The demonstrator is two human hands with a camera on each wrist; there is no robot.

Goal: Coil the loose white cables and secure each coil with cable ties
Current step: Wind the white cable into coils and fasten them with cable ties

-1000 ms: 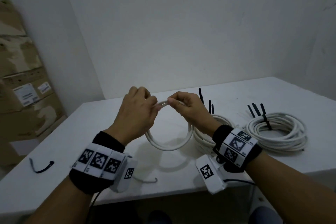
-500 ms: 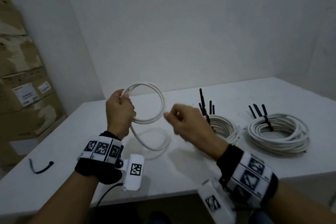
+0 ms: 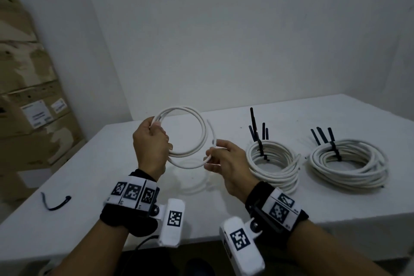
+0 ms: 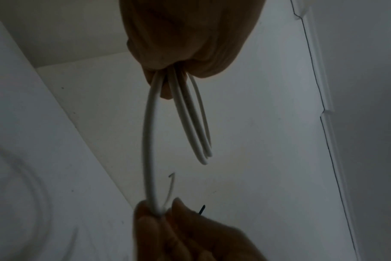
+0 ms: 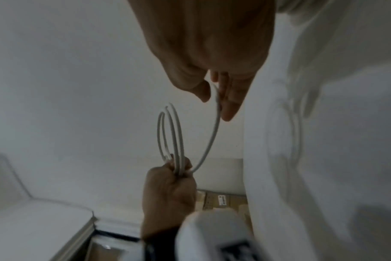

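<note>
A thin white cable (image 3: 202, 132) is wound into a few loops held up above the white table (image 3: 94, 177). My left hand (image 3: 150, 141) grips the bunched loops (image 4: 190, 114) at their left side. My right hand (image 3: 220, 159) pinches the outer loose strand (image 5: 214, 127) between thumb and fingers at the lower right of the coil. The cable's free end sticks up just above my right hand. A loose black cable tie (image 3: 54, 203) lies on the table at the far left.
Two finished white coils (image 3: 273, 163) (image 3: 349, 163) lie on the table to the right, each bound with black ties whose tails stick up. Stacked cardboard boxes (image 3: 29, 105) stand at the left against the wall. The table's front edge is near my wrists.
One second ago both hands met at the top of a hanging loop. Since then the left hand raised the coil, and the right hand moved away, then came back to pinch the outer strand.
</note>
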